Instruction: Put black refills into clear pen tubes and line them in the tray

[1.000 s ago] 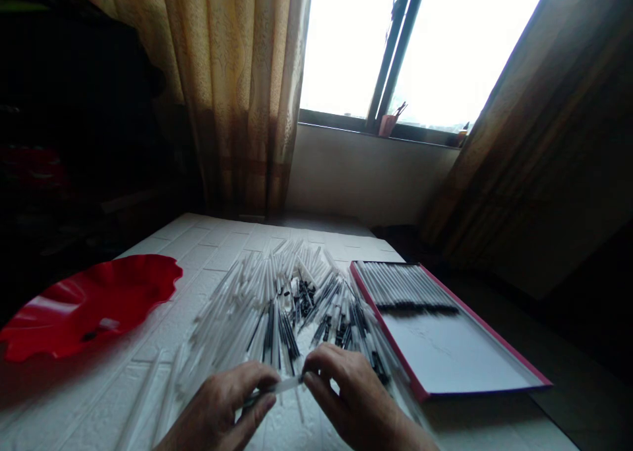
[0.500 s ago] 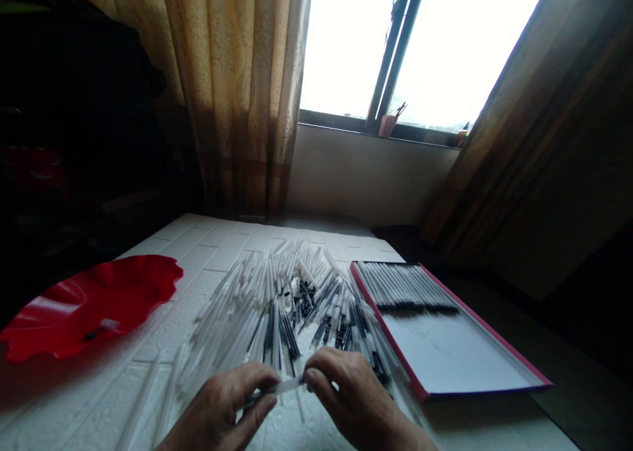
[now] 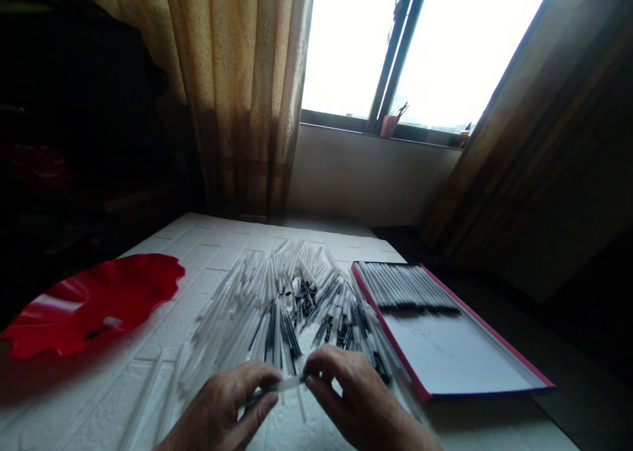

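Near the front of the table, a translucent pen (image 3: 287,384) is stretched between both hands. My left hand (image 3: 231,398) is closed around one part of it, with a dark section showing between thumb and fingers. My right hand (image 3: 349,388) pinches the pen's dark end between thumb and forefinger; any small part inside that pinch is hidden. Just beyond the hands lie dark refills (image 3: 274,335), and a heap of clear pen barrels (image 3: 237,306) spreads to the left. Small black parts (image 3: 305,296) sit in the middle of the pile.
A shallow pink-edged box (image 3: 494,345) on the right holds a row of pens (image 3: 410,286) with black ends at its far side. To the left stands a red wavy-rimmed bowl (image 3: 113,279) with a small item inside. Behind the white table (image 3: 208,240) are curtains and a window.
Both hands keep their grip on the pen with almost no movement. The whole view has shifted very slightly.
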The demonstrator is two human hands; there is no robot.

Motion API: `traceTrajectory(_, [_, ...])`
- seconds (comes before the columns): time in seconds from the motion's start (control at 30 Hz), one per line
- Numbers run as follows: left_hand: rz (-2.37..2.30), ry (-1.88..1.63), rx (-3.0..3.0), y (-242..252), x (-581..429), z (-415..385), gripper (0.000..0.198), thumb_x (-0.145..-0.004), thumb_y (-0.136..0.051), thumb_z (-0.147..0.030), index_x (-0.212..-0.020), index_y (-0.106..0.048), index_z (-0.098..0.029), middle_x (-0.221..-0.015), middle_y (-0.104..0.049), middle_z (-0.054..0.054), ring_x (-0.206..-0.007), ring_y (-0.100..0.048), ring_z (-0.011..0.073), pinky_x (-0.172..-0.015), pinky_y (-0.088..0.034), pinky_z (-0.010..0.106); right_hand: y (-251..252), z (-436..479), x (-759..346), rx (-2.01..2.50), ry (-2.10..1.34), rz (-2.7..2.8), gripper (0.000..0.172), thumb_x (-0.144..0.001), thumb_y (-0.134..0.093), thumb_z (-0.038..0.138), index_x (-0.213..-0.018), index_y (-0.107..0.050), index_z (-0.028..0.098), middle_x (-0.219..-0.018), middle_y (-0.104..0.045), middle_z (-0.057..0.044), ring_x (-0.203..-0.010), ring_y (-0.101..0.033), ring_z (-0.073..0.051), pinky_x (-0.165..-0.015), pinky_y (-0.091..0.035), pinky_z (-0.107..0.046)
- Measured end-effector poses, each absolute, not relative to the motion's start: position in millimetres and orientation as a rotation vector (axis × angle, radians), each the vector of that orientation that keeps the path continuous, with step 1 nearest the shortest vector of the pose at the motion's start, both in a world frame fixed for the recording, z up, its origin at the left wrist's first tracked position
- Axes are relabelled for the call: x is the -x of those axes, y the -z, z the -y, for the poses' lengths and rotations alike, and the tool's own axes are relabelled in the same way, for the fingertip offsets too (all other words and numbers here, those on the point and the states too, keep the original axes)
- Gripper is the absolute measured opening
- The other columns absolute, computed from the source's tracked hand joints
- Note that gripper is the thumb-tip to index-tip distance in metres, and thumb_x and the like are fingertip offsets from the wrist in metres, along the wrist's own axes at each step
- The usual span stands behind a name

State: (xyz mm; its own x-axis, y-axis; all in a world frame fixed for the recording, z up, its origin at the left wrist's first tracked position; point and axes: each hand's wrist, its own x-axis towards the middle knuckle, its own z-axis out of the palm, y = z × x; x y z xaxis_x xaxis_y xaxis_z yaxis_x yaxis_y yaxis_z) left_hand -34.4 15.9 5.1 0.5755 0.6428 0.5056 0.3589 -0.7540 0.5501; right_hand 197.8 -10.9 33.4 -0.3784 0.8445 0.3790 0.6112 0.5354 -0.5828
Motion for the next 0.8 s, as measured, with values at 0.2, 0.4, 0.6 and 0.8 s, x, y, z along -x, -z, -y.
traceTrajectory(0.2, [-0.807, -0.994, -2.435, -6.5, 34.3, -15.7, 0.018, -0.089, -0.059, -0.018, -0.103, -0.059, -0.029, -0.083, -0.073, -0.007, -0.074, -0.071, 0.0095, -0.068, -0.051, 0.011, -33.9, 9.3, -196.1, 1.223, -0.429, 2.16, 0.017, -0.088, -0.048, 0.022, -0.073, -0.053, 0.019, -0.064, -0.057, 0.0, -0.056, -0.052, -0.013, -0.055, -0.035, -0.023])
traceTrajectory(0.4, [-0.784, -1.029, -2.447, -9.5, 32.6, -17.2, 0.019, -0.088, -0.059, -0.016, -0.103, -0.059, -0.029, -0.083, -0.073, -0.007, -0.072, -0.072, 0.0092, -0.068, -0.051, 0.011, -30.9, 8.9, -194.0, 1.255, -0.399, 2.17, 0.026, -0.09, -0.047, 0.024, -0.066, -0.053, 0.019, -0.059, -0.057, 0.0, -0.054, -0.054, -0.012, -0.053, -0.034, -0.022])
traceTrajectory(0.6, [-0.84, -1.001, -2.405, -4.0, 35.2, -18.1, 0.013, -0.091, -0.057, -0.021, -0.101, -0.061, -0.028, -0.082, -0.073, -0.006, -0.072, -0.071, 0.0105, -0.067, -0.051, 0.012, -32.0, 10.9, -198.8, 1.152, -0.505, 2.127, 0.015, -0.088, -0.052, 0.018, -0.1, -0.061, 0.019, -0.079, -0.069, -0.003, -0.064, -0.063, -0.014, -0.061, -0.044, -0.023])
traceTrajectory(0.8, [-0.836, -1.031, -2.398, -5.5, 33.1, -17.3, 0.015, -0.09, -0.058, -0.019, -0.102, -0.061, -0.029, -0.083, -0.073, -0.006, -0.071, -0.071, 0.0106, -0.067, -0.051, 0.013, -29.3, 9.1, -199.1, 1.126, -0.504, 2.112, 0.01, -0.088, -0.049, 0.014, -0.085, -0.056, 0.021, -0.074, -0.065, 0.0, -0.063, -0.06, -0.013, -0.059, -0.043, -0.022])
